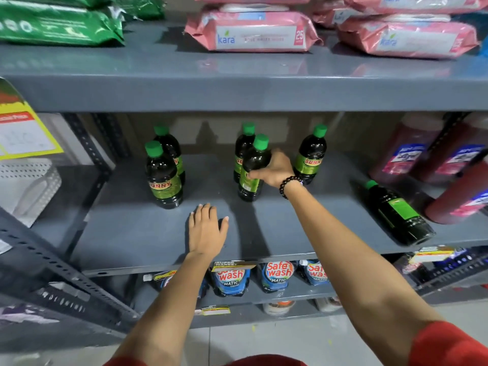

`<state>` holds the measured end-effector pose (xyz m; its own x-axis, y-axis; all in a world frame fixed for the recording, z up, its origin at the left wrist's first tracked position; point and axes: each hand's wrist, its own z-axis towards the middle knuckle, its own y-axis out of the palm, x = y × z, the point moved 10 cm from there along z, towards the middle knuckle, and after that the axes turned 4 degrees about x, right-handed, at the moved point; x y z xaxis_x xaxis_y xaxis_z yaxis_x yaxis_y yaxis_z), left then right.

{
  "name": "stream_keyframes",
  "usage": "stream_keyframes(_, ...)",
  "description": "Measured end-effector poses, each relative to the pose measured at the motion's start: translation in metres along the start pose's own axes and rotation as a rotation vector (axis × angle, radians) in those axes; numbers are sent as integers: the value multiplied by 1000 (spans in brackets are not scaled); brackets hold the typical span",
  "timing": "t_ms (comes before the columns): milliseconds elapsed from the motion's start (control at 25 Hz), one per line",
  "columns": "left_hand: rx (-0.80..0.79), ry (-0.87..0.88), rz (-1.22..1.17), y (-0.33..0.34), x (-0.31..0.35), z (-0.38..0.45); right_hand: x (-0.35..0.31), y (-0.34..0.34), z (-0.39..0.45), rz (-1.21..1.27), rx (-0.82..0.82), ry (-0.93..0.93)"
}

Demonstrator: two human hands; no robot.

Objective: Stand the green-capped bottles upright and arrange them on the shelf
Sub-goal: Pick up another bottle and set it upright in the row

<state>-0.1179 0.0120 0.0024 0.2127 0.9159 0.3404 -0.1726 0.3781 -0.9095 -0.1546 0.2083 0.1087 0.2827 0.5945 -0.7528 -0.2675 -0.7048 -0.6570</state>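
Several dark bottles with green caps stand on the grey middle shelf (pixel 137 233). Two stand at the left, one (pixel 162 178) in front of the other (pixel 169 147). In the middle, my right hand (pixel 274 169) grips an upright bottle (pixel 250 170) by its body, with another bottle (pixel 244 146) just behind it. A further one (pixel 310 157) is upright to the right of my wrist. One bottle (pixel 396 213) lies on its side at the right, cap pointing back-left. My left hand (pixel 207 229) rests flat on the shelf, fingers spread, holding nothing.
Red bottles (pixel 412 151) with pink-blue labels crowd the shelf's right end, close to the lying bottle. Pink wipe packs (pixel 253 31) and green packs (pixel 58 25) sit on the shelf above. Blue detergent pouches (pixel 277 276) fill the shelf below. A white basket (pixel 29 186) is at the left.
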Motion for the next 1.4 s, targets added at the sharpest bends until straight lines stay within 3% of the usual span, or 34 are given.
stream_keyframes(320,-41,-18,49,6,-4,0,-5,37,17,-119,-112,-80)
stream_keyframes(440,-52,0,69,10,-4,0,-44,1,3,-108,62,-142)
stream_keyframes(520,-34,12,80,10,-5,0,-70,-12,-3,-227,99,-225)
stream_keyframes(640,-13,24,88,9,-5,-1,-90,-7,-4,-375,7,-367)
stream_keyframes(880,-10,18,79,10,-6,0,-91,1,-1,-361,-181,-369)
stream_keyframes(1120,4,30,82,11,-6,1,-83,-5,5,-462,-77,-309)
stream_keyframes(1400,4,33,71,12,-7,1,-83,-9,-2,-407,85,-315)
